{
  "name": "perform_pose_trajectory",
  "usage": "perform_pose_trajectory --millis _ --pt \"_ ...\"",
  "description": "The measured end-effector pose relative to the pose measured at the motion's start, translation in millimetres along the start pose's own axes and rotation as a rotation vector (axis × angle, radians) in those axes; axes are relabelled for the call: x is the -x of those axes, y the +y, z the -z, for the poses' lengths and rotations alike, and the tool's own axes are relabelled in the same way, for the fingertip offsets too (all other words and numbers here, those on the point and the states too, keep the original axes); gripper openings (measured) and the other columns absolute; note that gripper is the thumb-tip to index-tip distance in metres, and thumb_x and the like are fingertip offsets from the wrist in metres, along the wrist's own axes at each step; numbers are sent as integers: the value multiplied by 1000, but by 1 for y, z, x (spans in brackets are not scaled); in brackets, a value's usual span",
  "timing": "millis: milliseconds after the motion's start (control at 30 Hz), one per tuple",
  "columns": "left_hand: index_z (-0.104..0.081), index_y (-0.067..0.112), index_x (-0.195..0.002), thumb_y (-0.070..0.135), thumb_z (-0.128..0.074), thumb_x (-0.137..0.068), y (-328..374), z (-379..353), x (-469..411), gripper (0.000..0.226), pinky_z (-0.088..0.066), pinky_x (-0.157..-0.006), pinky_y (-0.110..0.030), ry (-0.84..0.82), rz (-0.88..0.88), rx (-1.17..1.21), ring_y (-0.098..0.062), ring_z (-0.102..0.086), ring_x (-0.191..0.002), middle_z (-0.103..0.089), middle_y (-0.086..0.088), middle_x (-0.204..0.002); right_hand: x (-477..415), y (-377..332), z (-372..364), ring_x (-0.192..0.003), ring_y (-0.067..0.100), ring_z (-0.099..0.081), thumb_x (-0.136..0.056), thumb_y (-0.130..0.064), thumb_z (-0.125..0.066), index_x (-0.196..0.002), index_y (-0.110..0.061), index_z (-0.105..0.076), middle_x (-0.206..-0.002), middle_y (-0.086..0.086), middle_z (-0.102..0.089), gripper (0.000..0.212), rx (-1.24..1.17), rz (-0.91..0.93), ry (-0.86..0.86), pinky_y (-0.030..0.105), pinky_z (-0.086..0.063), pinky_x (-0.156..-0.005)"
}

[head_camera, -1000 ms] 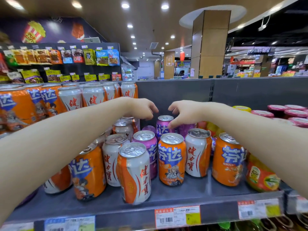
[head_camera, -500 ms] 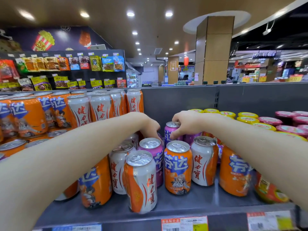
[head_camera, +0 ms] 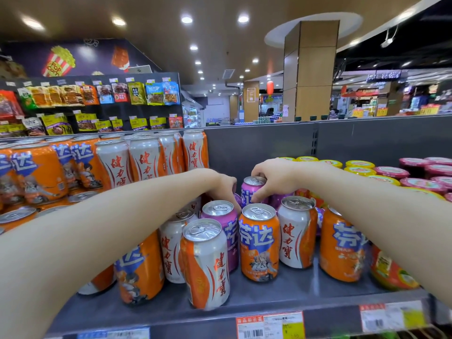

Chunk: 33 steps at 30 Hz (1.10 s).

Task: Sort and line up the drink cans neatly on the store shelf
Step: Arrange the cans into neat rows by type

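Observation:
Mixed drink cans stand unsorted on the grey shelf: orange cans, white-and-orange cans and purple cans. My right hand reaches to the back and grips a purple can from above, by its rim and side. My left hand is curled down behind the front purple can, its fingertips hidden among the cans; another purple can shows just beside it. What the left hand holds is not visible.
Neat stacked rows of orange cans and white-and-orange cans fill the left side. Yellow-lidded and pink-lidded containers sit at the right. A grey back panel closes the shelf. Price tags line the front edge.
Both hands have dropped from above the cans down into the back row. The right hand has closed on the purple can; the left hand has sunk between the cans.

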<state>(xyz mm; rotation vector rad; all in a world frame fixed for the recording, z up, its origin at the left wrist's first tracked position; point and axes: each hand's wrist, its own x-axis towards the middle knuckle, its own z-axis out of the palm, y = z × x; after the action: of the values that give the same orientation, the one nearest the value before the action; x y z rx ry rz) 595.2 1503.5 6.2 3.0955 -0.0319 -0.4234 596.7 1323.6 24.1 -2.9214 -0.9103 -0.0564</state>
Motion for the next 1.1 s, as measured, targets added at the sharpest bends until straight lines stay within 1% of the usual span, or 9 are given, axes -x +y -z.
perform_pose_trajectory --millis 167,233,300,433,600,733,900,1000,1100 --pt "-38 24 -123 50 -89 -67 -3 6 11 80 -59 -82 -39 186 -64 70 -20 -63 -95 -60 1 -109 7 4 4 -93 16 -65 -70 -57 -85 -118 -24 -62 -106 -5 -69 62 -17 -34 34 36 -59 -82" --pt "-36 24 -119 49 -88 -69 -6 7 17 76 -51 -74 -36 270 -86 44 -19 -60 -90 -57 4 -99 9 4 4 -93 16 -65 -69 -58 -86 -117 -24 -64 -105 -4 -69 63 -22 -37 39 37 -60 -83" --pt "-33 26 -121 50 -87 -71 -12 4 20 78 -42 -86 -39 313 -90 8 -21 -59 -95 -57 8 -98 8 4 5 -93 16 -66 -68 -58 -86 -116 -24 -65 -105 -4 -70 63 -26 -39 34 38 -60 -84" --pt "-33 37 -143 55 -87 -68 -25 -3 24 94 -24 -108 -47 369 -118 -23 -25 -53 -129 -58 9 -137 6 0 7 -93 15 -65 -69 -57 -85 -119 -28 -64 -106 -8 -69 62 -28 -38 -8 39 -60 -84" --pt "-50 31 -136 62 -84 -72 -30 -3 33 79 -23 -112 -45 407 -116 -43 -22 -52 -126 -61 8 -130 2 -7 8 -107 21 -63 -76 -52 -83 -136 -27 -58 -127 -3 -66 69 -17 -20 -52 39 -57 -92" --pt "-50 30 -137 70 -79 -72 -30 -5 35 81 -22 -113 -45 410 -109 -42 -21 -53 -124 -63 8 -128 8 2 22 -134 26 -53 -83 -44 -81 -158 -24 -34 -153 -1 -50 91 -35 -35 -84 38 -50 -104" --pt "-40 27 -149 70 -72 -80 -31 -5 34 87 -20 -118 -49 364 -79 -92 -26 -51 -133 -61 3 -139 29 29 42 -114 25 -63 -83 -37 -81 -142 -14 -53 -131 4 -64 70 83 -168 -28 37 -57 -93" --pt "-34 23 -155 60 -76 -83 -24 1 41 91 -38 -113 -41 335 -120 -54 -26 -50 -137 -51 -2 -152 38 40 38 -98 24 -71 -81 -38 -82 -115 -14 -73 -109 5 -75 42 122 -196 -118 30 -57 -74" --pt "-37 22 -154 53 -80 -83 -11 12 50 89 -46 -109 -36 377 -192 34 -23 -54 -134 -52 -3 -150 45 40 33 -95 21 -72 -85 -37 -78 -109 -16 -76 -102 3 -77 32 133 -184 -182 28 -56 -74"
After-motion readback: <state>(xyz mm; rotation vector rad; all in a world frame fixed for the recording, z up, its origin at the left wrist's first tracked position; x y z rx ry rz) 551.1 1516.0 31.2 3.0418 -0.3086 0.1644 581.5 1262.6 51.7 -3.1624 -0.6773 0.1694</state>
